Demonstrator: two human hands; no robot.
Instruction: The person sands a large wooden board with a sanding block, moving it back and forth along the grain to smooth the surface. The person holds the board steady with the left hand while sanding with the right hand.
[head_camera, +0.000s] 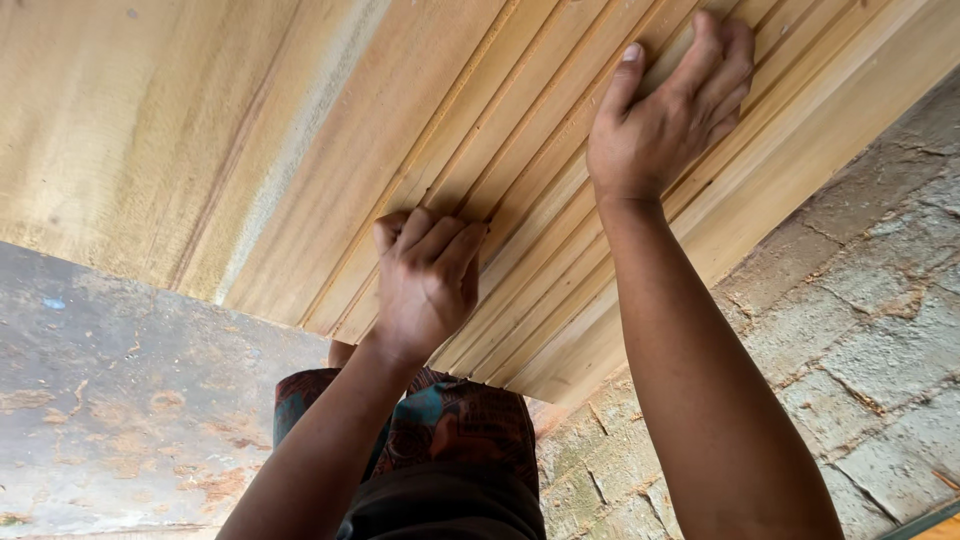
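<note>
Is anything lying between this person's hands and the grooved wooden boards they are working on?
Nothing visible does. The left hand rests with curled fingers directly on the grooved wooden boards near their lower end, and the right hand presses flat on the same boards farther up. No tool, cloth or other object shows between either hand and the wood.

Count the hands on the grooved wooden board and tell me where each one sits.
2. The left hand presses near the grooved wooden board's lower edge; the right hand lies flat farther up it, toward the top right. No others show.
</note>
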